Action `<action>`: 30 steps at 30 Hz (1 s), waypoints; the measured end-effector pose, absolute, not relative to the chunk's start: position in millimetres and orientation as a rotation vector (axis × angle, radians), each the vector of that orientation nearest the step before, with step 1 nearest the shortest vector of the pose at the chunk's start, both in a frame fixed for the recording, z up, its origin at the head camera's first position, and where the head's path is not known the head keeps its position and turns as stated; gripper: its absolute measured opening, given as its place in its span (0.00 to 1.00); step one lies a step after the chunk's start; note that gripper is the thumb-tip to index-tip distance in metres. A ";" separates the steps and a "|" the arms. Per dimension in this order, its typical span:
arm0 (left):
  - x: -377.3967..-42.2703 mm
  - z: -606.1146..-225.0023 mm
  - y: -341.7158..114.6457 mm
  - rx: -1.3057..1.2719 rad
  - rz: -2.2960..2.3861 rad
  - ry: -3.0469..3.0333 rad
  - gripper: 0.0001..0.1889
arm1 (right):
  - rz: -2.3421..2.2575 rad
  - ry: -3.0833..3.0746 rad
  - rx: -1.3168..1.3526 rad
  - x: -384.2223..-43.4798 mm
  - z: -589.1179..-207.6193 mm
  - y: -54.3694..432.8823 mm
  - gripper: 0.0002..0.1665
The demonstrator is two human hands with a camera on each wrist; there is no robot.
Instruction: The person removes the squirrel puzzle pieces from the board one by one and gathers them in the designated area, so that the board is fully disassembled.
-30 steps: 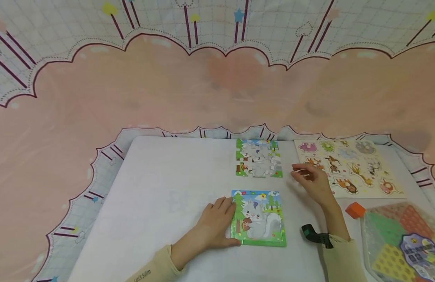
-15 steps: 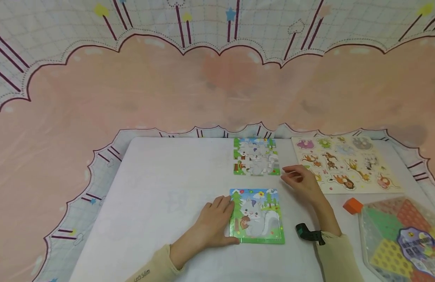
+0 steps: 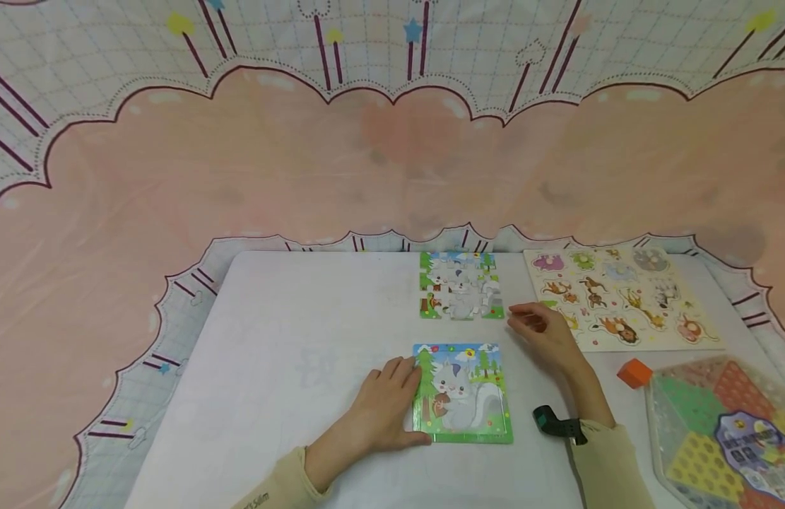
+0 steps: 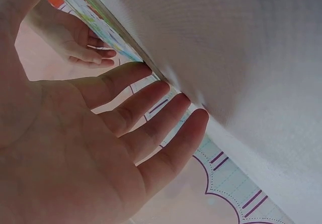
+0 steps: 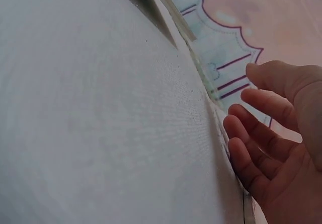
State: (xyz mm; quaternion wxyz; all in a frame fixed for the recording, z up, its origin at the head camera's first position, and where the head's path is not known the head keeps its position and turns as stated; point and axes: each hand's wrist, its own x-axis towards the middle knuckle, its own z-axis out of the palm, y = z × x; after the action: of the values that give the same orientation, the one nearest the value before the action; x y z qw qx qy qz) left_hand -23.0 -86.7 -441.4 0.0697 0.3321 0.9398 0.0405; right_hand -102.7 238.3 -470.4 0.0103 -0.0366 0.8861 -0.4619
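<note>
In the head view, my left hand (image 3: 384, 408) lies at the left edge of a square squirrel picture board (image 3: 471, 396) with a green border. Its thumb reaches the lower left corner. The left wrist view shows the extended fingers (image 4: 166, 146) of this hand against the board's edge. Behind the board lies a jigsaw puzzle (image 3: 461, 286) with the same squirrel, its pieces laid out with small gaps. Just right of these pieces hovers my right hand (image 3: 547, 336), fingers loosely bent, holding nothing. The right wrist view shows its palm side with thumb and fingers apart.
An animal puzzle board (image 3: 621, 300) lies at the back right. In front of it are an orange block (image 3: 634, 373) and a clear plastic case (image 3: 723, 431) of coloured pieces. All stand on a white table (image 3: 290, 318) before a patterned cloth.
My right hand has moved left, closer to the jigsaw pieces, and then stayed there. The left hand has kept its place at the board. The head view has shifted slightly.
</note>
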 end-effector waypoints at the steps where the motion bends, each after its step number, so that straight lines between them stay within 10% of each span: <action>1: -22.8 -441.5 -86.8 0.998 0.119 2.827 0.55 | -1.445 2.763 -0.112 -102.3 -469.9 238.1 0.19; 30: -26.0 -441.3 -84.9 0.989 0.104 2.810 0.55 | -1.471 2.763 -0.160 -103.2 -467.6 238.0 0.18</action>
State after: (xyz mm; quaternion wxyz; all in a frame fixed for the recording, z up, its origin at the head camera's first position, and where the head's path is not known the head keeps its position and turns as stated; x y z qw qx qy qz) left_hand -26.0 -84.9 -441.3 0.0802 0.3306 0.9397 0.0348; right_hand -103.2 238.0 -467.6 0.0038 -0.0511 0.8815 -0.4695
